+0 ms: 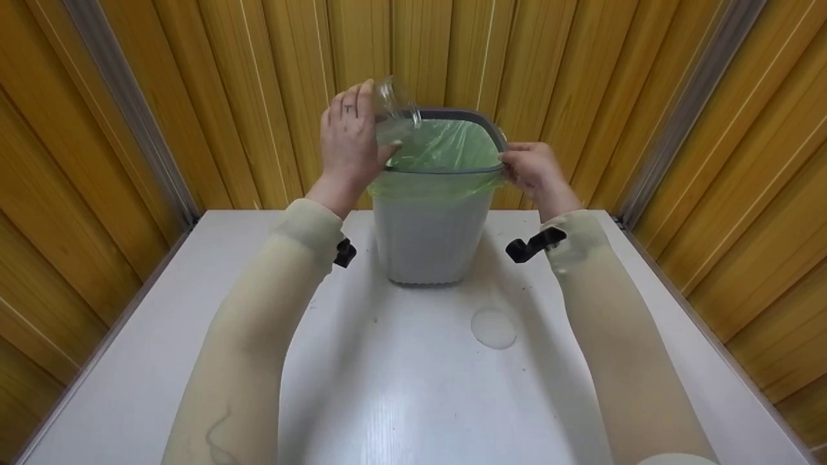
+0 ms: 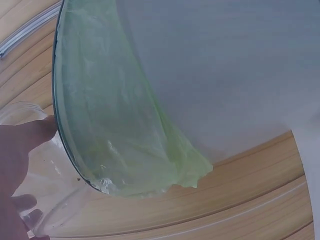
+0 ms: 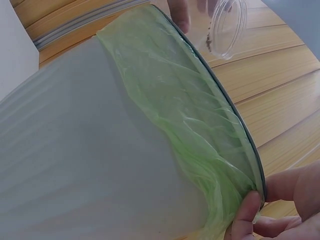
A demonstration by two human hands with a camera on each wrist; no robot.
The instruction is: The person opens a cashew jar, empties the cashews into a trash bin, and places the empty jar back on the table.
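Observation:
A light grey trash bin (image 1: 429, 236) with a dark rim (image 1: 462, 115) stands on the table, lined with a green plastic bag (image 1: 446, 145) folded out over the rim. My left hand (image 1: 352, 135) grips a clear plastic jar (image 1: 391, 102), tipped on its side with its mouth over the bin's left part. Small dark bits (image 3: 209, 44) show inside the jar near its mouth in the right wrist view. At the bin's right corner my right hand (image 1: 535, 169) pinches the rim together with the bag, thumb and fingers on either side.
A round, flat, clear lid (image 1: 493, 328) lies on the white table (image 1: 400, 394) in front of the bin, to the right. Wood-patterned walls (image 1: 291, 64) close in the back and both sides. Tiny specks dot the tabletop.

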